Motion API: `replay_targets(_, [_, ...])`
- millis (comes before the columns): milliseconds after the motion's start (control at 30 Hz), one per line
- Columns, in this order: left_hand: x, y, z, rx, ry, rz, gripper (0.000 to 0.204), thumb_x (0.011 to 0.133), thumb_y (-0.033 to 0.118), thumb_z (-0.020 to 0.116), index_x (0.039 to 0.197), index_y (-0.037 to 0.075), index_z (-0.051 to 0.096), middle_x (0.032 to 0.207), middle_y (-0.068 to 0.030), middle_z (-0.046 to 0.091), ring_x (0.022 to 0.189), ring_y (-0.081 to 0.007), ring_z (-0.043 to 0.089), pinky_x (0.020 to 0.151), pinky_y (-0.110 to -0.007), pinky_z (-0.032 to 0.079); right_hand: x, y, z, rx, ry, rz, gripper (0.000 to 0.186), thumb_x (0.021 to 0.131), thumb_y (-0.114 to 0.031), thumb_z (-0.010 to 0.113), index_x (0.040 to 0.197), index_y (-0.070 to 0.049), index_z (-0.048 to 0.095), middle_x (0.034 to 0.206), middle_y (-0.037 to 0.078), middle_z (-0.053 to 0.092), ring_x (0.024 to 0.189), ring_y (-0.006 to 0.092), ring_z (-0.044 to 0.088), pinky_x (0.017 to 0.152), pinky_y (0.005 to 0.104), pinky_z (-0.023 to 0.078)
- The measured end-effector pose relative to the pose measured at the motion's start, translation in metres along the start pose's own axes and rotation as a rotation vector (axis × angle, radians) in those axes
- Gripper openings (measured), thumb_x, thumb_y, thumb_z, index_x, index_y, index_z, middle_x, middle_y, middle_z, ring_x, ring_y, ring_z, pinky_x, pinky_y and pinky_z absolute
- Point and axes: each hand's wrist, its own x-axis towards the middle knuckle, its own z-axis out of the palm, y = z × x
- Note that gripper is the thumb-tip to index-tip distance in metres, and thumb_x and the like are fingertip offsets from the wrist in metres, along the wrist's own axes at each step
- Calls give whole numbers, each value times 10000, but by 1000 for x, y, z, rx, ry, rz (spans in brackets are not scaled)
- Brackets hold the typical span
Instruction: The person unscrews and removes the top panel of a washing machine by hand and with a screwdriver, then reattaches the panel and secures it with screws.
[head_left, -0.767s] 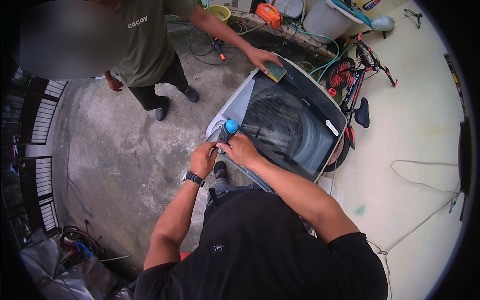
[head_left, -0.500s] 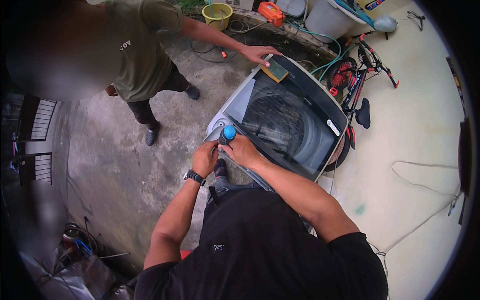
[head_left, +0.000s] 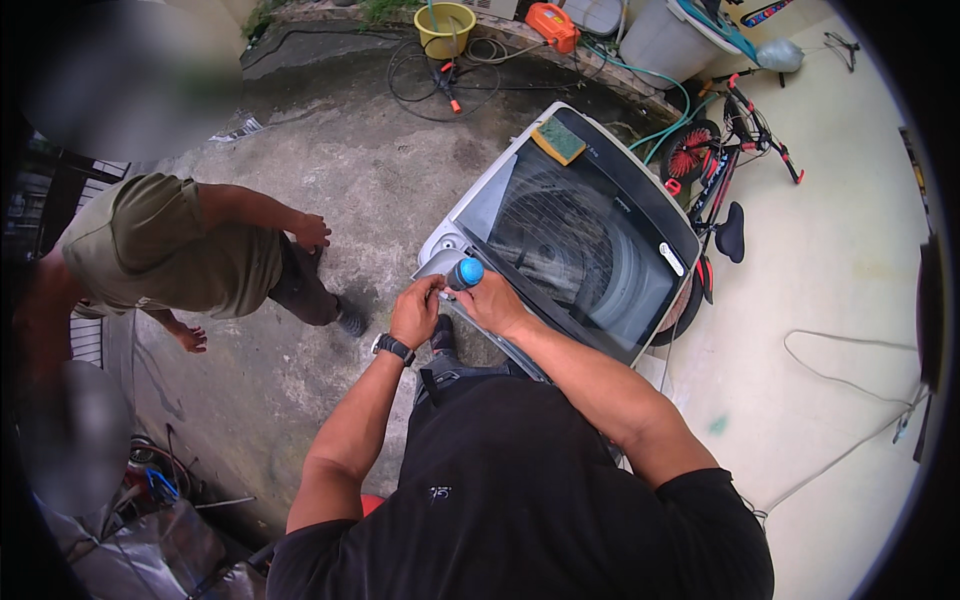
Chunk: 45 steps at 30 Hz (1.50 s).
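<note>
Evidently, the right hand (head_left: pixel 490 300) is wrapped round a dark hand tool with a rounded blue end (head_left: pixel 466 271) (probably a powered screwdriver), blue end uppermost. The left hand (head_left: pixel 412 315) has its fingers bent in close at the tool's lower part; whether they pinch something there, I cannot tell. Both work at the near left corner of a grey-and-white top-loading washing machine (head_left: pixel 486 190). I judge the step in hand to be turning a fastener at that corner; the next move would call for keeping the tool upright and the fingers clear of its tip.

Under the machine's dark glass lid (head_left: pixel 625 245) a round drum shows, though reflections hide whether it holds anything. A yellow-and-green rectangular sponge (head_left: pixel 559 141) lies on the machine's far edge. Left of it stands a co-worker in an olive shirt (head_left: pixel 185 240), both hands apparently bare. Farther off sits a round yellow plastic bucket (head_left: pixel 446 45), its contents unclear; to its right, a large pale plastic bin (head_left: pixel 660 50) has a teal cover (head_left: pixel 728 35) partly over it, hiding its inside.
</note>
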Motion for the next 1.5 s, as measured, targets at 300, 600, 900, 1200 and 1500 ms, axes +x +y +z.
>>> replay_targets(300, [0, 8, -4, -70, -5, -71, 232, 950, 48, 599, 1170, 33, 672, 1014, -170, 737, 877, -340, 716, 786, -416, 559, -5, 7, 2, 106, -51, 17, 210, 886, -43, 677, 1092, -47, 637, 1019, 182, 673, 954, 431, 657, 770, 479, 540])
replay_targets(600, [-1, -9, 1, -78, 17, 7, 239, 915, 80, 657, 1150, 41, 683, 979, -163, 720, 813, -334, 685, 748, -410, 539, 1, 0, 1, 39, -52, -30, 209, 887, -133, 731, 1051, -72, 615, 931, 147, 636, 873, 415, 658, 716, 478, 527])
replay_targets(900, [-6, -9, 9, 142, 123, 217, 200, 850, 91, 706, 1050, 85, 706, 1015, -88, 693, 940, -339, 669, 820, -453, 526, 8, -12, -1, -106, -87, 91, 367, 862, -191, 794, 1138, -87, 575, 1027, 112, 661, 898, 330, 701, 737, 426, 553])
replay_targets(1200, [-9, -19, 11, 210, 98, 334, 192, 872, 68, 646, 1057, 105, 683, 985, -73, 689, 942, -321, 662, 845, -431, 494, 14, -96, -82, 106, -265, -292, 800, 795, -11, 821, 1495, -106, 444, 1403, 152, 570, 1205, 307, 640, 1002, 383, 538])
replay_targets(1500, [-8, 13, 0, -53, 129, 159, 273, 875, 173, 750, 1130, 92, 695, 1071, -99, 698, 1016, -349, 665, 902, -434, 510, 18, -108, -74, -101, 41, -139, 518, 849, -152, 816, 1298, -63, 573, 1145, 146, 692, 1035, 348, 694, 872, 405, 566])
